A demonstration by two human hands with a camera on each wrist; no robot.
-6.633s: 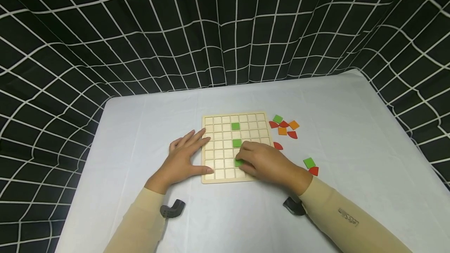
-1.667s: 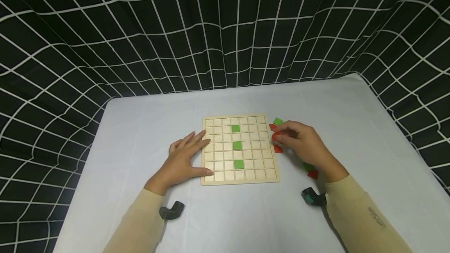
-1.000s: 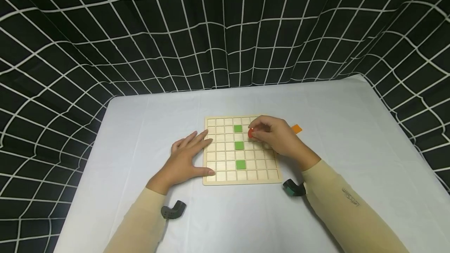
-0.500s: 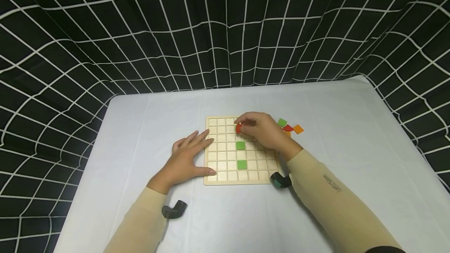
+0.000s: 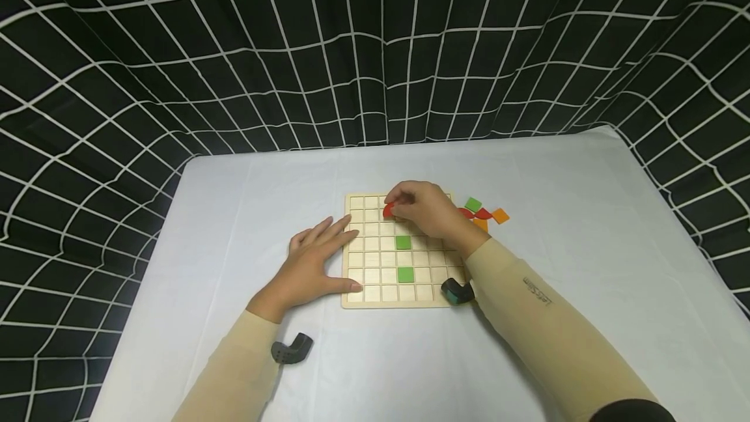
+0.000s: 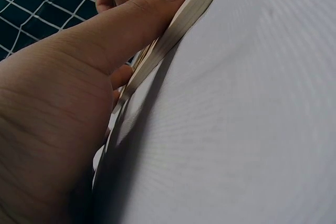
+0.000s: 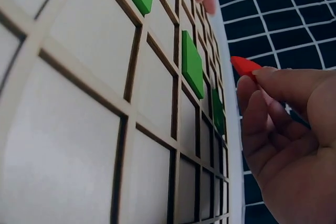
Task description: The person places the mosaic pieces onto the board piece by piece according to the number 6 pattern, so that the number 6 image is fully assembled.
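Red piece (image 5: 388, 211) shifted left above board (image 5: 372, 258); right grip (image 5: 426, 209) pinching it; left grip (image 5: 310, 266) wide at left edge (image 5: 345, 259).

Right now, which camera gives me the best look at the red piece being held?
The right wrist view: the red piece juts from the right hand, close up. The head view shows it small, partly hidden by that hand; the left wrist view doesn't show it.
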